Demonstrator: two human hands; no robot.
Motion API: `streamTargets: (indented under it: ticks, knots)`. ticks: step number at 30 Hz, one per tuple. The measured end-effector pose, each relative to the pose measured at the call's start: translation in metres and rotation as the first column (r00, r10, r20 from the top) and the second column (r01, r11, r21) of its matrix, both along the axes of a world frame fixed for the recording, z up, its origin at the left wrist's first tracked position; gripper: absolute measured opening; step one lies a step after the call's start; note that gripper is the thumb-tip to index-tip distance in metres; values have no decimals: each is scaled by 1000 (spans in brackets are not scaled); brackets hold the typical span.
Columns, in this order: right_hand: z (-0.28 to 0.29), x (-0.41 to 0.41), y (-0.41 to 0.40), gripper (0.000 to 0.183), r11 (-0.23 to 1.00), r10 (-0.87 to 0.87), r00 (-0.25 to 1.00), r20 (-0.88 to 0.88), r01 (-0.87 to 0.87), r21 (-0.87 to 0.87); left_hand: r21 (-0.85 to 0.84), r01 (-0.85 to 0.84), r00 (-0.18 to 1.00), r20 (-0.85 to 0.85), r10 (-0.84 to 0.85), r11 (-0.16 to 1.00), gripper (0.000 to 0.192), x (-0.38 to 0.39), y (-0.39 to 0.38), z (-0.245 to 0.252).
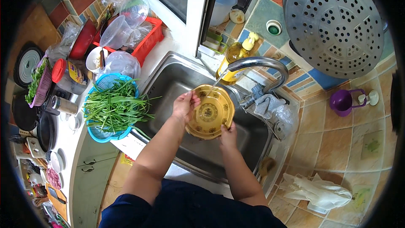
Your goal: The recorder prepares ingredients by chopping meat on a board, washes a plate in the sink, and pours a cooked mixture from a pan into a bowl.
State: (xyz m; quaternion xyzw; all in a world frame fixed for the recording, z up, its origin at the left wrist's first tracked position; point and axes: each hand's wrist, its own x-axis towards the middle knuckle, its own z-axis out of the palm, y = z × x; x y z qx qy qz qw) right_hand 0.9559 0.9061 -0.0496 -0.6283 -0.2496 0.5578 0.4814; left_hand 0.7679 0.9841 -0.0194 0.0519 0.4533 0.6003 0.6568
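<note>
A round yellow-brown bowl with a printed emblem and dark motifs is held over the stainless steel sink. My right hand grips its lower right rim, thumb on the inner side. At the upper left rim is my left hand, its fingers drawn together and overlapping the bowl's edge. Whether those fingers grip the rim or only rest there cannot be made out. Water runs from the curved chrome faucet into the upper part of the bowl.
Left of the sink, a blue plastic colander holds green leafy stalks, some hanging over the sink. A red basket stands behind it. A yellow pump bottle is behind the faucet; a grey cloth lies to its right.
</note>
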Motion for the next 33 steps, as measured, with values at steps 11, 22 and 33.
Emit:
streamTargets:
  ticks: [11, 22, 33]
  knots:
    - [-24, 30, -23, 34, 999, 30, 996, -80, -29, 13, 37, 387, 910, 144, -388, 921, 43, 51, 70, 54]
    - [1, 4, -9, 33, 998, 40, 988, -146, -46, -38, 141, 434, 526, -841, -123, 890, 37, 21, 48, 4]
    - [-21, 7, -40, 37, 969, 42, 967, -252, -101, -227, -195, 3, 858, -503, -102, 981, 48, -37, -55, -38]
